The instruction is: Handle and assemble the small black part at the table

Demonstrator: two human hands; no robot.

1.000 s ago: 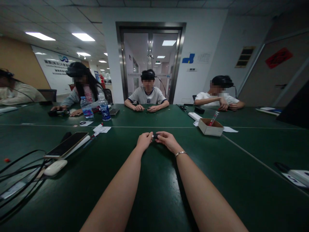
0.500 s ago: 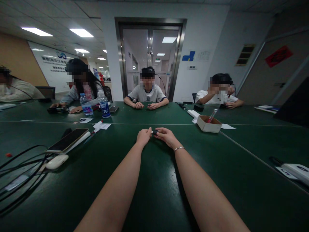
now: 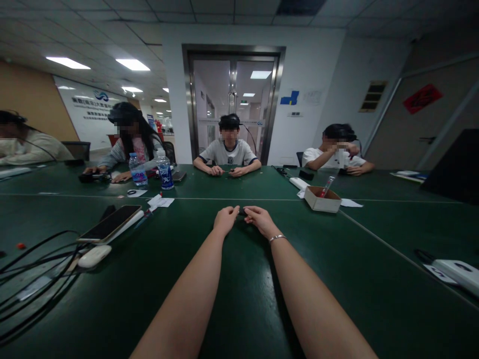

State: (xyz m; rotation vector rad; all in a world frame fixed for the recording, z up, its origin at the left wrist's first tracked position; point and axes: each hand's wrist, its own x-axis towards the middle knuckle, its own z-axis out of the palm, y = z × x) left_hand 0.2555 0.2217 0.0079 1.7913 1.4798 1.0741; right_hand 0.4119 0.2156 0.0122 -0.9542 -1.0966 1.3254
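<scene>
Both my arms reach out over a dark green table (image 3: pixel 239 299). My left hand (image 3: pixel 225 219) and my right hand (image 3: pixel 261 220) meet near the table's middle, fingers curled and pinched on a small dark object (image 3: pixel 241 212) held between them. The object is too small to name. A thin bracelet (image 3: pixel 277 238) circles my right wrist.
A phone (image 3: pixel 110 223), a white case (image 3: pixel 94 256) and black cables (image 3: pixel 33 259) lie at left. Two water bottles (image 3: pixel 164 171) stand farther back. A small cardboard box (image 3: pixel 322 199) sits right of centre. Several people sit along the far side, one directly opposite (image 3: pixel 228 149).
My hands stay together on the small object. The view has tilted slightly. The person at the far right has raised a hand to the face.
</scene>
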